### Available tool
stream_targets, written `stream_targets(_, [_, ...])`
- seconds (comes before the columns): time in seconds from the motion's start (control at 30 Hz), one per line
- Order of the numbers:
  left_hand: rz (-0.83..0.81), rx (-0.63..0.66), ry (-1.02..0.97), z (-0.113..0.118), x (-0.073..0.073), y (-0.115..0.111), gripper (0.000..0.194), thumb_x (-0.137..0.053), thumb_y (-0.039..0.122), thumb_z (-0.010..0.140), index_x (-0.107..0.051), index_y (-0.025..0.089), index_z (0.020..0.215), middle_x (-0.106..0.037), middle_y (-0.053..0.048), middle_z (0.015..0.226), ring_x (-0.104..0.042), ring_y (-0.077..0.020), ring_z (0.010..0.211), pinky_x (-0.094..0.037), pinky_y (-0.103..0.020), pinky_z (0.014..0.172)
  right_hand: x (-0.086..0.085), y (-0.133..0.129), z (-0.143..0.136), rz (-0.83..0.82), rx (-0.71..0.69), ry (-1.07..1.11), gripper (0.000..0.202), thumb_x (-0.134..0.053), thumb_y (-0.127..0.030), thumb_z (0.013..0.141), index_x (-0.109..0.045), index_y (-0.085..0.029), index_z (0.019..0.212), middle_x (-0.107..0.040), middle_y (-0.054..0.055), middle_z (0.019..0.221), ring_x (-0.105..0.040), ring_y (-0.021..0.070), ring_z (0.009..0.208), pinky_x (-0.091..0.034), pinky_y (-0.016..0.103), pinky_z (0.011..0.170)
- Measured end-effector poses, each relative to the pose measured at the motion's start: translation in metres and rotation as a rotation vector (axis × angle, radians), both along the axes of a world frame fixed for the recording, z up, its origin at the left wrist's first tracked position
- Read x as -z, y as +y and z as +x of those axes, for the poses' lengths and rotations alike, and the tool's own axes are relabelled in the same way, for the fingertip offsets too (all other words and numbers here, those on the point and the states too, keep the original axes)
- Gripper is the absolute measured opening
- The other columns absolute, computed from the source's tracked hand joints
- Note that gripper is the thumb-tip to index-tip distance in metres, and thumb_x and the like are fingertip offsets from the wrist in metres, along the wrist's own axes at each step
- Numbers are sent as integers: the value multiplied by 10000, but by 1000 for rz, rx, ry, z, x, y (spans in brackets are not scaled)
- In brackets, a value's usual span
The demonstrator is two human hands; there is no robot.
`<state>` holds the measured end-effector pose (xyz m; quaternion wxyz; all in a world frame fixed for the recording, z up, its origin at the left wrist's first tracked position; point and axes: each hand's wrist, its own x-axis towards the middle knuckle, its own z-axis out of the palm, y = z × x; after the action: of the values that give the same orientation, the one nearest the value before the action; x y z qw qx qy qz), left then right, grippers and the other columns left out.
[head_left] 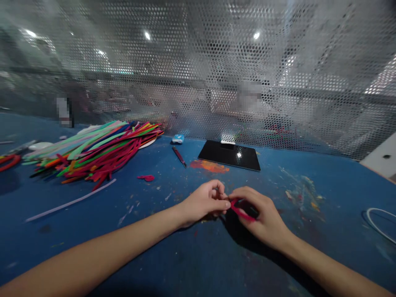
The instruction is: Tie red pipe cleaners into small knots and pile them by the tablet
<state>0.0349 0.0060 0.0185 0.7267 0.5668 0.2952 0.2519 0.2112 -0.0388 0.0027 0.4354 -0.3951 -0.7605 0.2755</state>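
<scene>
Magenta pipe cleaner (241, 213), lower centre of frame: fingers of left hand (202, 202) and right hand (264, 212) clamped on it. Colourful bundle (105, 152), mid-left.

On the table (173, 255), the panel (185, 62) stands along the far side. The pile of strips (117, 152) lies at far left, and the scissors (9, 162) are at its left, by the edge of view. A single strip (71, 201) lies nearer than the pile. To the right of it is a small piece (147, 178). Farther, the packet (178, 139) lies before the panel, and the knife (179, 157) is nearer than the packet. The tablet (219, 154) lies right of the knife, beyond both hands (206, 202). At the right edge there is a cable (380, 222).
</scene>
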Motion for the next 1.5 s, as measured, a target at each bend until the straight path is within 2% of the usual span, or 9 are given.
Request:
stream_targets(0.13, [586, -166, 117, -5, -8, -4, 134, -546, 202, 748, -415, 201, 720, -545, 9, 741, -471, -103, 633, -358, -244, 615, 1, 4, -7, -622, 100, 591, 183, -541, -321, 768, -543, -211, 914, -595, 10, 763, -580, 148, 637, -470, 252, 502])
stream_targets(0.3, [1131, 138, 347, -25, -9, 0, 82, -548, 192, 730, -575, 248, 678, -634, -63, 871, -542, -203, 802, -350, -340, 724, -3, 3, -8, -726, 229, 492, 326, -548, -481, 750, -500, -182, 628, -453, -52, 491, -386, 67, 370, -279, 171, 336])
stream_targets(0.43, [1165, 196, 348, -34, -15, 0, 120, -628, 194, 661, -610, 310, 686, -642, -36, 981, -555, -244, 914, -363, -360, 719, -7, -9, -17, -772, 360, 676, 316, -591, -509, 706, -512, -212, 777, -494, -43, 655, -427, 65, 430, -291, 156, 329])
stream_targets(0.53, [1084, 187, 349, -34, -21, -1, 140, -668, 208, 623, -616, 329, 668, -654, -20, 968, -565, -248, 915, -372, -363, 717, -9, -20, -25, -974, 210, 867, 314, -566, -503, 732, -516, -193, 743, -453, -39, 650, -427, 61, 460, -241, 123, 306])
stream_targets(0.63, [1067, 236, 351, -33, -20, -1, 104, -651, 246, 654, -615, 342, 678, -661, -10, 979, -568, -249, 922, -369, -374, 732, -10, -28, -31, -1003, -21, 850, 241, -590, -388, 766, -552, -158, 704, -464, -30, 576, -405, 48, 456, -259, 103, 327])
stream_targets(0.83, [1289, 264, 423, -33, -8, 0, 21, -582, 308, 729, -592, 324, 719, -660, -11, 1005, -583, -211, 921, -376, -345, 759, -4, -30, -33, -910, -20, 788, 192, -628, -329, 756, -606, -143, 713, -530, -14, 570, -418, 34, 440, -326, 108, 367])
stream_targets(1.07, [2427, -38, 61, -23, -4, -1, 83, -493, 235, 744, -554, 255, 691, -680, -2, 806, -584, -160, 767, -423, -305, 642, -6, -27, -32, -961, 85, 759, 157, -635, -289, 734, -603, -137, 707, -505, -26, 528, -406, 42, 438, -311, 130, 383])
stream_targets(1.27, [2501, 13, 72, -23, -12, -3, 135, -457, 234, 758, -558, 275, 677, -682, 13, 792, -586, -139, 737, -439, -278, 609, -7, -25, -29, -1050, 42, 882, 95, -623, -189, 704, -569, -135, 646, -461, -40, 508, -368, 36, 442, -255, 120, 381])
stream_targets(1.5, [2321, 28, 166, -25, -8, -4, 130, -475, 155, 750, -564, 246, 720, -676, -34, 808, -598, -171, 768, -432, -314, 667, -7, -23, -29, -1049, -36, 912, 125, -596, -164, 697, -527, -133, 597, -448, -41, 522, -337, 28, 433, -204, 124, 370])
